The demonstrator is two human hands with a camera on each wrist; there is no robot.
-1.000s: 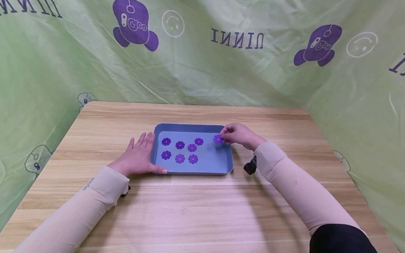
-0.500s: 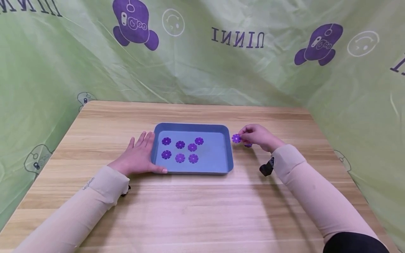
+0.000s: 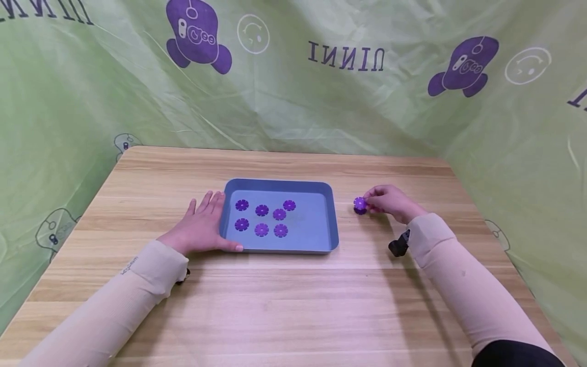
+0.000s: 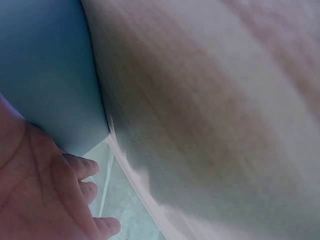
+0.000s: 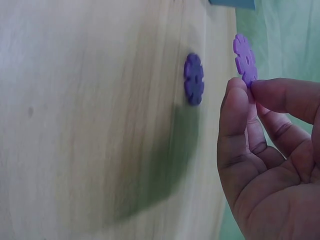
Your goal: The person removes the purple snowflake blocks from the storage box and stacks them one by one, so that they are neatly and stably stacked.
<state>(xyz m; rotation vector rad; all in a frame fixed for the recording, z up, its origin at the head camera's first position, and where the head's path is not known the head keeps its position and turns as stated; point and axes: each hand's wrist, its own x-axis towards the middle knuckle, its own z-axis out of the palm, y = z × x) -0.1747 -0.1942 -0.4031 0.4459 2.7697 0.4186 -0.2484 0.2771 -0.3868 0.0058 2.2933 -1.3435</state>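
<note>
My right hand (image 3: 390, 201) pinches a purple notched, flower-shaped disc (image 5: 245, 59) between thumb and forefinger, to the right of the tray. Below it on the table lies a second purple disc (image 5: 194, 80), which the held one partly covers in the head view. A blue-grey shallow tray (image 3: 312, 239) sits mid-table with several matching purple discs (image 3: 261, 230) spread over its left and middle part. With fingers spread, my left hand (image 3: 202, 229) rests against the tray's left side, thumb at the front rim. The left wrist view has the palm beside the tray's wall (image 4: 50, 75).
The wooden table (image 3: 284, 306) ends at the back against a hanging green printed curtain (image 3: 284, 112), which also runs along both sides. A small black wrist camera (image 3: 399, 245) sticks out below the right sleeve.
The right hand has carried its disc from over the tray's right side rightward, out past the rim, to above the disc on the table. The left hand and tray have stayed put.
</note>
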